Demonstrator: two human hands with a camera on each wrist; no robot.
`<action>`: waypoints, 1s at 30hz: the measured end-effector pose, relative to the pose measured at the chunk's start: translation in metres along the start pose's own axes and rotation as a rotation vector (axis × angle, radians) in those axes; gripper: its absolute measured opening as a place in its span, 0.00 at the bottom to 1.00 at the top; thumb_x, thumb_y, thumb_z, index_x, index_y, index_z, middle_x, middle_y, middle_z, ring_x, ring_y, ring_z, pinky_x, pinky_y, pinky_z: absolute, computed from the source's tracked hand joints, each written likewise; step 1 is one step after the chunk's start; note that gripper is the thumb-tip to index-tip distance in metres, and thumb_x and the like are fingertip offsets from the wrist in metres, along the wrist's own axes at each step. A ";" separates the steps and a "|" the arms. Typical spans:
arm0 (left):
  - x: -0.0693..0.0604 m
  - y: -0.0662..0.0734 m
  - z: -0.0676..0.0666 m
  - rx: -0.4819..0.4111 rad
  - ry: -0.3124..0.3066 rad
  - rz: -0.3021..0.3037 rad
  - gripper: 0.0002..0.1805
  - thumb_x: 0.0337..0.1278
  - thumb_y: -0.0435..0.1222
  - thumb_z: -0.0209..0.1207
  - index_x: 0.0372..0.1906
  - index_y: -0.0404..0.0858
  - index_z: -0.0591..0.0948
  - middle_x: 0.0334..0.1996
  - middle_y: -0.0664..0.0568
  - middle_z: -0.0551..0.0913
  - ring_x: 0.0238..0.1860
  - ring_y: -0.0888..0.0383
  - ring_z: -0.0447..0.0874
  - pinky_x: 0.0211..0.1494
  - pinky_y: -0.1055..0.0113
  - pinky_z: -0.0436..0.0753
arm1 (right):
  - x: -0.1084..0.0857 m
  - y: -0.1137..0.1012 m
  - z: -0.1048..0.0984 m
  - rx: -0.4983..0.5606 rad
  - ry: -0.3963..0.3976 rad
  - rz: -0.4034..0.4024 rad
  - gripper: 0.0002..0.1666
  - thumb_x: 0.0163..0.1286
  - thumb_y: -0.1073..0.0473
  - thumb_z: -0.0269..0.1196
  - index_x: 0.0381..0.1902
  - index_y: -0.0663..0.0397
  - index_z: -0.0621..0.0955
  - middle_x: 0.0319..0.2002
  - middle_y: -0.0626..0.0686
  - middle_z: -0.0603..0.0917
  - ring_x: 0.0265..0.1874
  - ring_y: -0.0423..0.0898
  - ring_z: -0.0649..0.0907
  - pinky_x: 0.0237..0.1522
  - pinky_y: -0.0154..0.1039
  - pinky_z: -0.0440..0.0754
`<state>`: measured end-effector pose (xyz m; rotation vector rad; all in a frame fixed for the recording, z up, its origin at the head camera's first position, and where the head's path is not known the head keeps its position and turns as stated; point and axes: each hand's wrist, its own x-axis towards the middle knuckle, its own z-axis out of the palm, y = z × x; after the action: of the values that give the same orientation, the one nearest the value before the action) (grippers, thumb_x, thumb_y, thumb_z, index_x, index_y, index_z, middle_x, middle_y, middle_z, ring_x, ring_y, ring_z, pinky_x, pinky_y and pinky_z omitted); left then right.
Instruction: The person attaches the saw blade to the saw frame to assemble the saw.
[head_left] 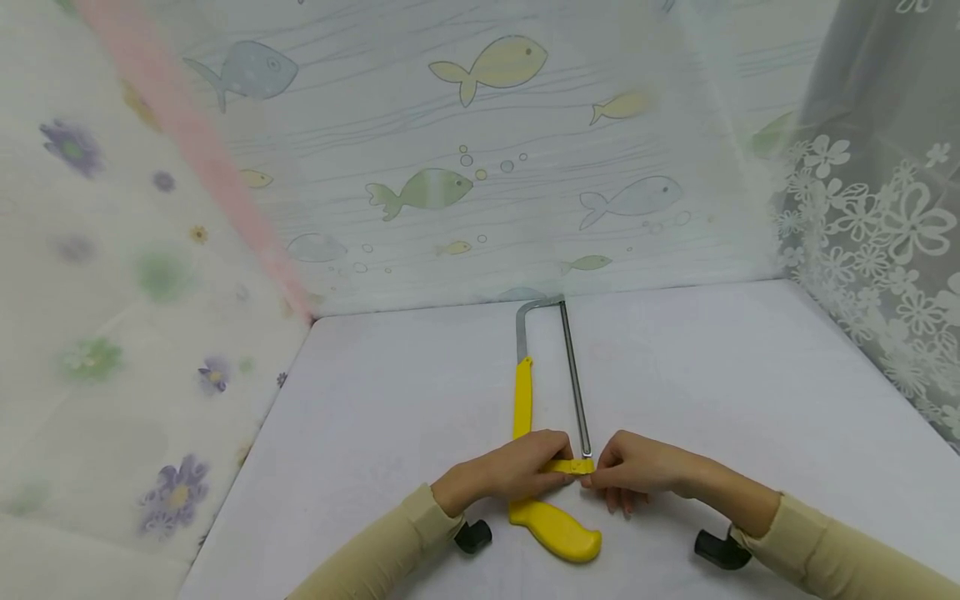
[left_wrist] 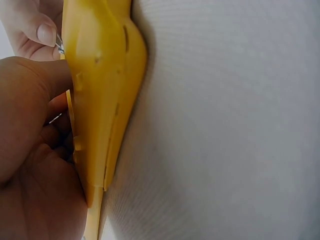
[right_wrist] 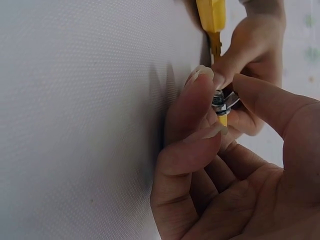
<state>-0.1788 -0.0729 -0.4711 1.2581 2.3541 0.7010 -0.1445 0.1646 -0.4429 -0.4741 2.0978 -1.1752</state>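
Observation:
A hacksaw (head_left: 522,400) with a yellow frame and pistol-shaped handle (head_left: 558,533) lies flat on the table. Its grey blade side runs from the far metal bow to a short yellow end bar (head_left: 579,467). My left hand (head_left: 525,464) grips this end bar, thumb on the near side; the left wrist view shows the yellow handle (left_wrist: 102,90) beside that hand. At the bar's outer end is a metal wing nut (right_wrist: 221,104) on a threaded stud. My right hand (head_left: 645,467) has its curled fingers and thumb around the wing nut, the thumb tip at one wing.
A white cloth covers the table (head_left: 390,392). Behind it hangs a fish-patterned curtain (head_left: 450,192), with a flowered sheet (head_left: 150,333) at the left and a lace curtain (head_left: 885,208) at the right. Black wrist mounts (head_left: 474,537) sit under both sleeves.

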 end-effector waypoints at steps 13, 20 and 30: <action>-0.001 0.001 0.000 0.019 -0.001 -0.012 0.07 0.74 0.40 0.59 0.47 0.43 0.76 0.38 0.62 0.76 0.38 0.67 0.71 0.43 0.77 0.73 | -0.004 0.007 -0.004 0.042 -0.012 -0.023 0.16 0.72 0.53 0.65 0.30 0.60 0.86 0.21 0.52 0.83 0.15 0.42 0.76 0.18 0.32 0.67; 0.000 0.000 0.000 0.024 0.000 -0.007 0.07 0.74 0.40 0.59 0.47 0.43 0.76 0.39 0.61 0.77 0.38 0.68 0.71 0.44 0.78 0.73 | -0.004 0.008 -0.006 0.096 -0.045 -0.056 0.09 0.73 0.60 0.64 0.38 0.61 0.86 0.25 0.53 0.83 0.18 0.43 0.76 0.19 0.32 0.68; 0.000 0.001 0.001 0.039 -0.001 0.000 0.07 0.74 0.40 0.59 0.47 0.43 0.76 0.39 0.61 0.77 0.38 0.67 0.71 0.45 0.77 0.73 | -0.003 0.011 -0.009 0.017 -0.014 -0.141 0.06 0.68 0.62 0.68 0.32 0.60 0.86 0.21 0.53 0.83 0.18 0.41 0.76 0.21 0.31 0.73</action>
<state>-0.1779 -0.0727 -0.4711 1.2749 2.3782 0.6571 -0.1487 0.1773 -0.4477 -0.6292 2.0687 -1.2638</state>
